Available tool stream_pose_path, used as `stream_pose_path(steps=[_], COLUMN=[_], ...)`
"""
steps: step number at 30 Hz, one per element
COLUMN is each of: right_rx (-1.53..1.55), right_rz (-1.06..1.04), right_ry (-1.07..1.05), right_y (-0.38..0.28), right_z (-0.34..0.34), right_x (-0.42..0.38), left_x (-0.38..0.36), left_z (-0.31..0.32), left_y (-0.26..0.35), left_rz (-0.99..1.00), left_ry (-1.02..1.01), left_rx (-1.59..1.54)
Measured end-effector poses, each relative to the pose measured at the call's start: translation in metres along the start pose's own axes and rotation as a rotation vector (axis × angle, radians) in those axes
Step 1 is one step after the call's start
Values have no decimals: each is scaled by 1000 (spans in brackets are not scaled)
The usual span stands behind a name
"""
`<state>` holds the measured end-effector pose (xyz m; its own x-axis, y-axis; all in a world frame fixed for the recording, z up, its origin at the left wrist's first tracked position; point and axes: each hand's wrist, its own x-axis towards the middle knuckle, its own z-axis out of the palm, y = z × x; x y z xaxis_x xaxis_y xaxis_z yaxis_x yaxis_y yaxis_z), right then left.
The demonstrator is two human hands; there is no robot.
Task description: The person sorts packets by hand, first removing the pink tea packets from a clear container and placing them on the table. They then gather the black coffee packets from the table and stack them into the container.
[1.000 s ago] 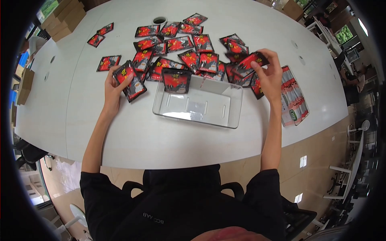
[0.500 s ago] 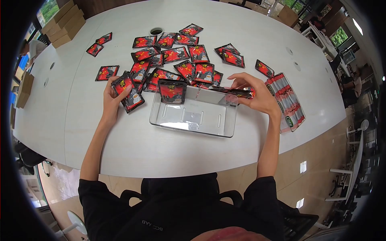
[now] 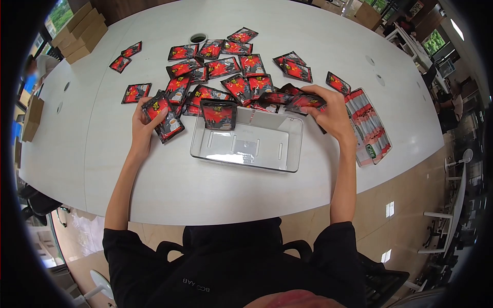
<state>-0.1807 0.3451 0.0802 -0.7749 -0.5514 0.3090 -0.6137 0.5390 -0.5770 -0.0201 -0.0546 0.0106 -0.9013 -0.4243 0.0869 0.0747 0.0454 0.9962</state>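
Observation:
My left hand (image 3: pixel 141 125) is closed on a black-and-red coffee sachet (image 3: pixel 162 117), with another sachet's edge showing beneath it. Beyond the back right corner of a clear plastic bin (image 3: pixel 245 167), my right hand (image 3: pixel 333 114) pinches dark sachets (image 3: pixel 305 102) between thumb and fingers, overlapping the near side of the pile. One sachet (image 3: pixel 218 114) stands upright at the bin's back left wall; the slotted floor shows bare in front of it. Behind the bin spreads a loose pile of the same sachets (image 3: pixel 222 68).
A clear container of red-and-white stick packs (image 3: pixel 368 126) sits right of my right hand. Pairs of sachets lie at the far left (image 3: pixel 120 63) and back right (image 3: pixel 297 71). Stacked cardboard boxes (image 3: pixel 82 33) stand at the table's left edge, and a round cable hole (image 3: pixel 197 38) is behind the pile.
My right hand has moved up and away from the bin's right end toward the pile, carrying its sachets, which now show their faces more. My left hand stays put with its sachet.

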Motion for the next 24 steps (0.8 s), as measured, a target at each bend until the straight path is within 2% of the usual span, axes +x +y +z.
stream_pose_path(steps=[4,7,12,16,24], right_rx=[37,-52,-190,-113,-264], right_rz=[-47,37,74,-44,-18], right_ry=[-15,-51,61,130,109], right_y=[9,12,2,13,3], right_z=[3,4,-3,0,7], right_x=[1,-2,0,1,-3], left_x=[0,-2,-1,0,-2], left_z=[1,1,3,3,2], left_y=[1,1,2,1,2], left_rz=[2,5,16,25,-1], left_ry=[-10,-7,-13,-5,-6], left_rx=[-1,4,-17,-36,-27])
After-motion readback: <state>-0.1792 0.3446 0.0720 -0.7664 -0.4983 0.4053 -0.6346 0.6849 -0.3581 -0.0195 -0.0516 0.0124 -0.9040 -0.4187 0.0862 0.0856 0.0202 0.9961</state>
